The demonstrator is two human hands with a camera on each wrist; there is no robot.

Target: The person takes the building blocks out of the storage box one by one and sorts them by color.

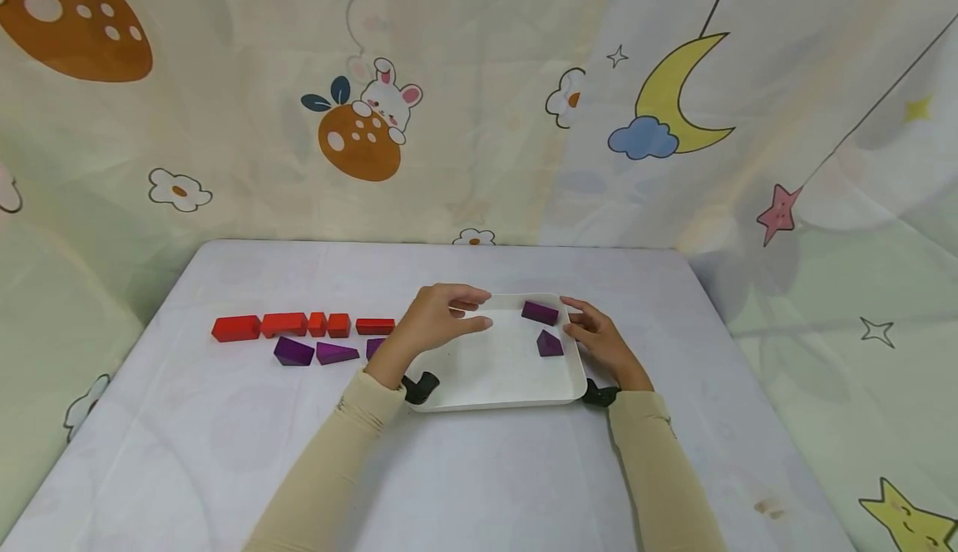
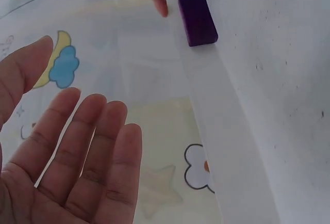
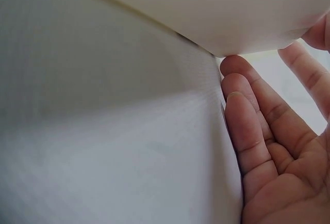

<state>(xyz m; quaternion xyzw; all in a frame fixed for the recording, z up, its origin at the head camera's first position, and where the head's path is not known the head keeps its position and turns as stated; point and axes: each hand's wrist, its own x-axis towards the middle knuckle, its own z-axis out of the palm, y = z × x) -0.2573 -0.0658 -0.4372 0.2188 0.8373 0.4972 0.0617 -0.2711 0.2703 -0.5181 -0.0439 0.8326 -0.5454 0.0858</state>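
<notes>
A shallow white tray (image 1: 486, 381) lies before me with two purple blocks at its right end, an oblong one (image 1: 540, 312) and an angular one (image 1: 550, 344). My left hand (image 1: 437, 319) hovers over the tray's left part, holding nothing. Its fingers are spread loosely apart from the thumb in the left wrist view, where the oblong purple block (image 2: 198, 20) shows beyond them. At the tray's right side my right hand (image 1: 602, 340) grips the rim, thumb on the edge. Seen from the right wrist, its fingers (image 3: 245, 123) lie along the tray's outer side, by the white tabletop.
Left of the tray runs a row of several red blocks (image 1: 284, 324). Nearer me are purple blocks, among them a thick one (image 1: 293, 352) and a wedge (image 1: 337, 353); another is partly hidden by my left wrist. A printed curtain (image 1: 479, 120) hangs behind the table (image 1: 509, 485).
</notes>
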